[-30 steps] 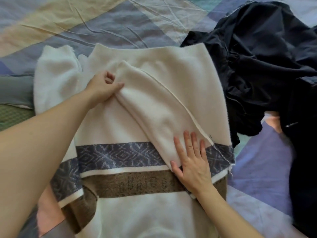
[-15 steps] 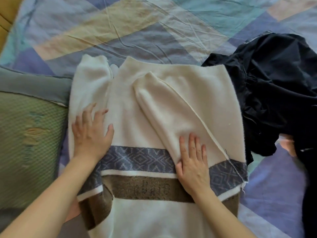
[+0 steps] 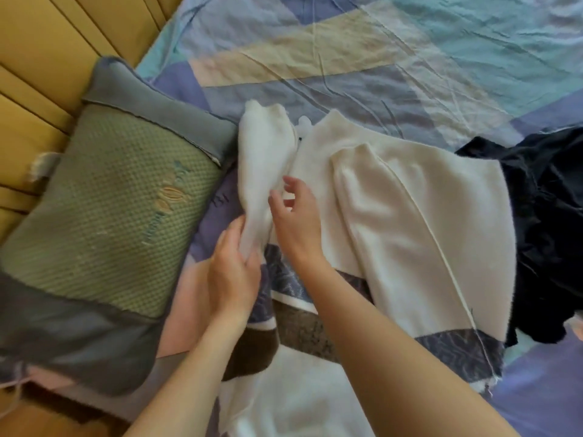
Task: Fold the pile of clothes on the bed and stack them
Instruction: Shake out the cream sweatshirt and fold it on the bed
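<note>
Both hands at the sweater's left sleeve, on the bed.

Left hand (image 3: 232, 272) grips the lower part of the white sleeve (image 3: 262, 165), fingers curled round the cloth, thumb on the inner side. Right hand (image 3: 296, 219) is just right of it, fingers loosely spread and holding nothing, tips near or touching the sleeve's inner edge; contact not resolvable. Sleeve runs away from the hands, up the left edge of the sweater (image 3: 426, 216). Sweater lies flat on the bed (image 3: 378, 58), white with blue-patterned and brown bands nearest the person; its other sleeve is folded diagonally across the body. Dark clothes (image 3: 549, 216) bunched against the sweater's right edge. Pillow (image 3: 104, 216) to the left, beside the sleeve.
</note>
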